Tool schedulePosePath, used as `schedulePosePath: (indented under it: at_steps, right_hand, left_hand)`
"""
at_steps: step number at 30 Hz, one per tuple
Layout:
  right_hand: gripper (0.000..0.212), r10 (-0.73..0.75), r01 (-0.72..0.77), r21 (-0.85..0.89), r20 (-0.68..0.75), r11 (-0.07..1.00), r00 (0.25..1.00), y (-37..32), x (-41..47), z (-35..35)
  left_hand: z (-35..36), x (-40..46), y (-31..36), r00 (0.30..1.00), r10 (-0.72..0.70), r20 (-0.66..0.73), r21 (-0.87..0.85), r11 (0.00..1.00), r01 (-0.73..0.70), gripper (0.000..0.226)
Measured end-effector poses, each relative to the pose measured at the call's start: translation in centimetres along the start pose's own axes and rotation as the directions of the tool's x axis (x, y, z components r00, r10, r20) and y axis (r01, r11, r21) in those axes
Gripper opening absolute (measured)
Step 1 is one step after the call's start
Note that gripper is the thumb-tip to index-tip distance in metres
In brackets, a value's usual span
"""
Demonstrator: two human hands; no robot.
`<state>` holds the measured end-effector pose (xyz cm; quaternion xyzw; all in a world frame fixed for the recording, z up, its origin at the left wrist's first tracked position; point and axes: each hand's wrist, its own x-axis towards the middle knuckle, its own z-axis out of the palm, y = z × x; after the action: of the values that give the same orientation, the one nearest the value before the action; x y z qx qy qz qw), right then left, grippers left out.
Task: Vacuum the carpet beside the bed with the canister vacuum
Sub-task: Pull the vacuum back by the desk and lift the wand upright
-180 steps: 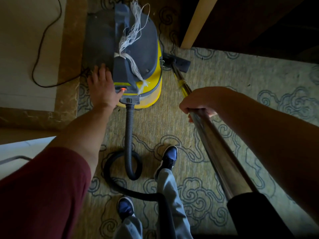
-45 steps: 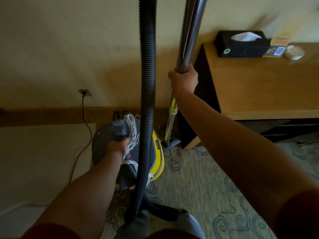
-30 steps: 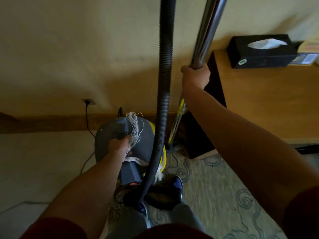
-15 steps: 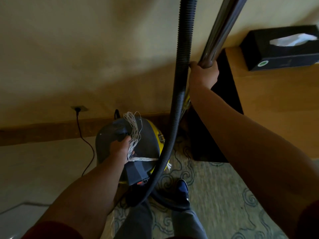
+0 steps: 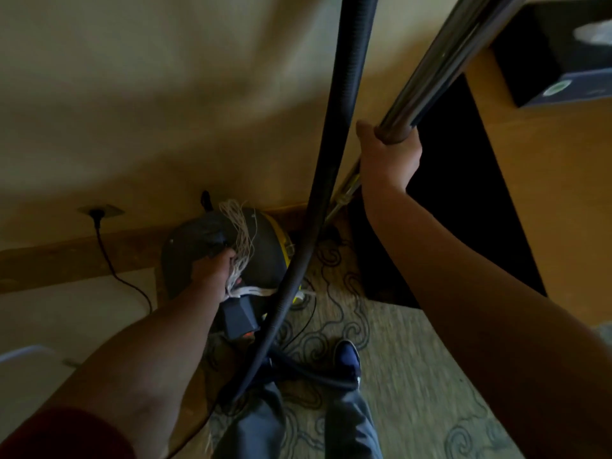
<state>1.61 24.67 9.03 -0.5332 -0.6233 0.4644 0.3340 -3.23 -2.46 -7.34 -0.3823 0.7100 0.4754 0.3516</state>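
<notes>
The canister vacuum (image 5: 265, 256), grey on top with a yellow body, stands on the patterned carpet (image 5: 414, 376) close to the wall. My left hand (image 5: 213, 270) grips its top handle, where white frayed strings hang. My right hand (image 5: 389, 157) is closed around the shiny metal wand (image 5: 443, 61), which rises steeply to the upper right. The black ribbed hose (image 5: 337, 134) runs from the floor by my feet up past the wand. The floor nozzle is hidden behind the hose and my arm.
A black power cord (image 5: 109, 260) runs from a wall socket (image 5: 99, 212) down to the pale floor at left. A wooden desk (image 5: 546, 193) with a black tissue box (image 5: 563, 58) stands at right. My feet and grey trousers (image 5: 298, 419) are below.
The view has tilted and drawn closer to the vacuum. My right hand has kept the wand raised while my left hand stays on the canister handle; the desk has slid toward the right edge.
</notes>
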Motion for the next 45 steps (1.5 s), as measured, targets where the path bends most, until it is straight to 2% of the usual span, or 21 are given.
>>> schedulePosePath:
  at_steps: [6,12,17,24,29,33,39,45]
  right_hand:
    - [0.027,-0.074,0.070,-0.092,-0.040,0.993,0.996,-0.6,0.6,-0.5]
    - [0.026,-0.077,0.074,-0.109,-0.026,0.991,0.997,-1.6,0.3,-0.6]
    - [0.025,-0.023,0.024,-0.139,0.006,0.990,1.000,-0.8,1.3,-1.7]
    - [0.022,-0.026,0.031,-0.151,0.030,0.988,0.999,0.5,2.1,-3.6]
    - [0.024,0.007,-0.003,-0.098,0.040,0.995,0.999,1.5,3.1,-4.5]
    - [0.023,-0.013,0.017,-0.085,0.046,0.996,0.999,1.7,3.4,-4.4]
    - [0.024,-0.020,0.024,-0.081,0.040,0.996,0.999,2.0,3.5,-4.0]
    - [0.022,-0.026,0.029,-0.109,0.037,0.994,0.999,2.3,3.4,-3.7]
  left_hand:
    - [-0.5,1.4,1.3,0.999,0.024,0.020,0.059,0.998,-0.026,0.049]
    - [-0.6,1.4,2.4,0.999,0.024,0.029,0.108,0.994,-0.027,0.050]
    - [-1.3,1.6,2.5,0.999,0.023,0.027,0.119,0.993,-0.026,0.043]
    - [-1.1,2.3,2.6,0.999,0.040,0.001,0.155,0.987,-0.040,0.041]
    - [-1.4,3.1,2.4,1.000,0.012,-0.019,0.292,0.956,-0.005,0.055]
    - [-0.7,2.9,2.3,1.000,0.005,0.005,0.296,0.955,-0.006,0.055]
    - [1.2,1.4,2.2,0.995,0.092,-0.025,0.446,0.892,-0.071,0.044]
    - [2.0,-0.3,2.8,0.981,0.186,-0.064,0.698,0.711,-0.089,0.044]
